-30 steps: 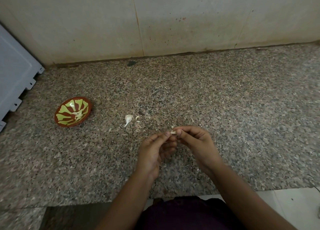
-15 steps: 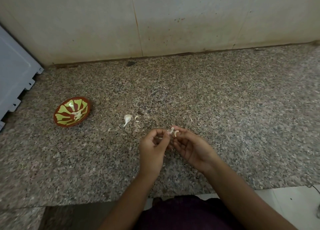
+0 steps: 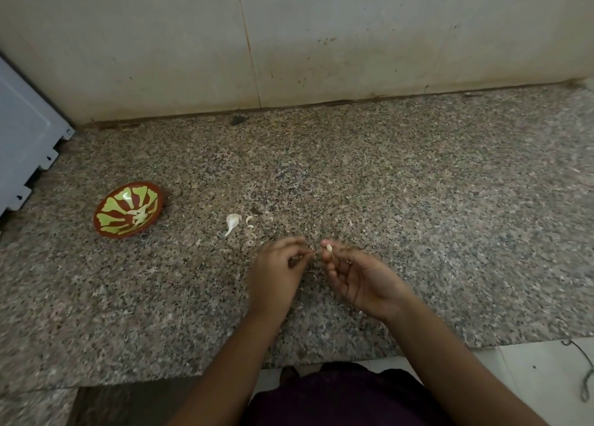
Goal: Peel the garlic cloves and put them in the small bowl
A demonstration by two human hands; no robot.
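My right hand [image 3: 356, 274] lies palm up and pinches a small pale garlic clove [image 3: 329, 248] between thumb and forefinger. Just to its left, a short gap away, my left hand [image 3: 278, 266] has its fingers curled, thumb and forefinger pinched together on what looks like a scrap of garlic skin. An unpeeled clove [image 3: 232, 222] lies on the granite counter beyond my left hand, with bits of skin [image 3: 249, 222] beside it. The small red and green bowl [image 3: 111, 208] sits at the far left and holds peeled cloves [image 3: 139, 217].
A white appliance [image 3: 25, 155] stands at the left edge behind the bowl. The tiled wall [image 3: 321, 40] closes the back of the granite counter [image 3: 418, 200]. The counter's front edge runs close to my body. A cord [image 3: 588, 384] hangs at the lower right.
My hands were joined on the clove and have pulled apart. The right hand has turned palm up and keeps the clove. The left hand has drawn away to the left.
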